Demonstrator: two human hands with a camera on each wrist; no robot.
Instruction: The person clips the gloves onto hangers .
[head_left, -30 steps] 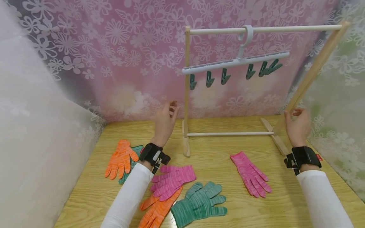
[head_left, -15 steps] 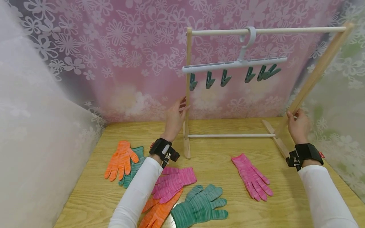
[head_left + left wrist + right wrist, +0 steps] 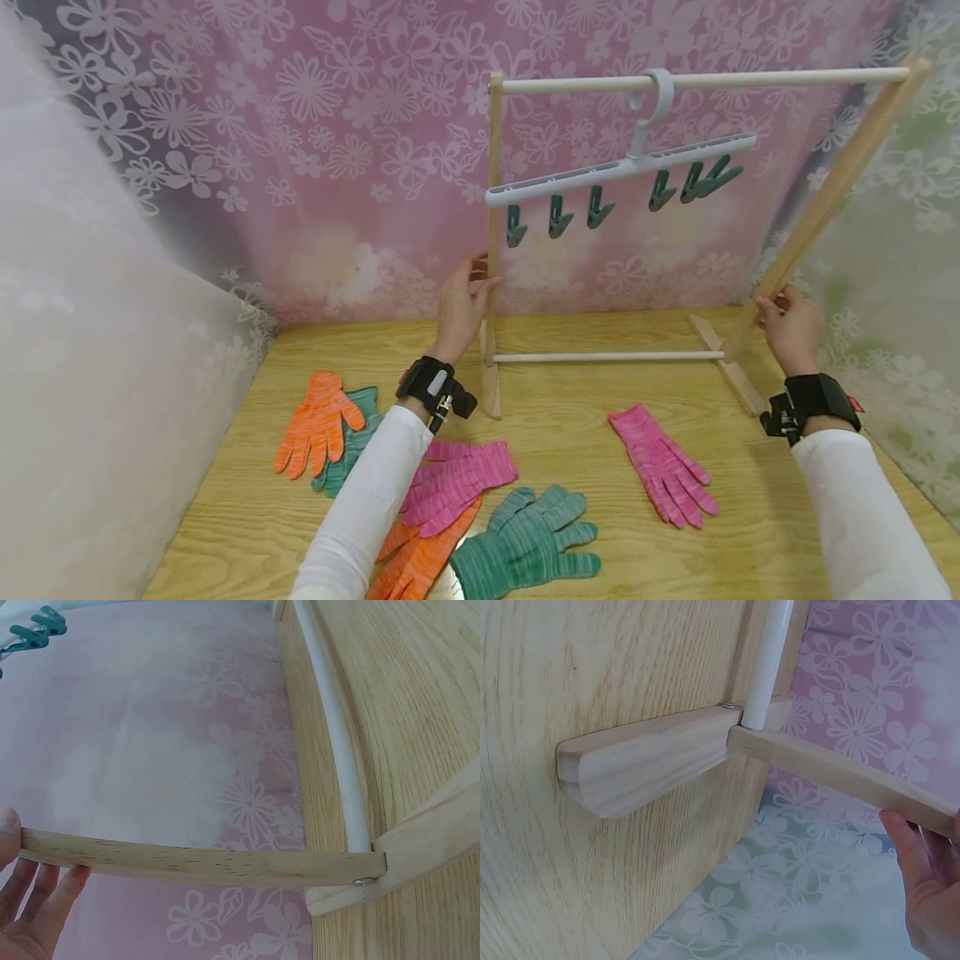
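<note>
"What's changed?"

"From the left: a second ago my left hand (image 3: 457, 308) was clear of the left post (image 3: 202, 862) of the drying rack (image 3: 780, 80); now thumb and fingers pinch it."

"The clip hanger (image 3: 622, 169)?"

"Hooked on the top rod (image 3: 570, 85), its left end dipping lower now."

"And your right hand (image 3: 791, 329)?"

"Near the right post (image 3: 840, 776) then, pinching it now."

"Meaning?"

"I'd judge the rack, standing on the desk (image 3: 570, 425) behind the knit gloves (image 3: 663, 467), is now controlled from both sides. The gloves wait, unheld."

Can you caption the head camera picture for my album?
Left hand and right hand hold a wooden rack near colorful gloves on a table.
</note>
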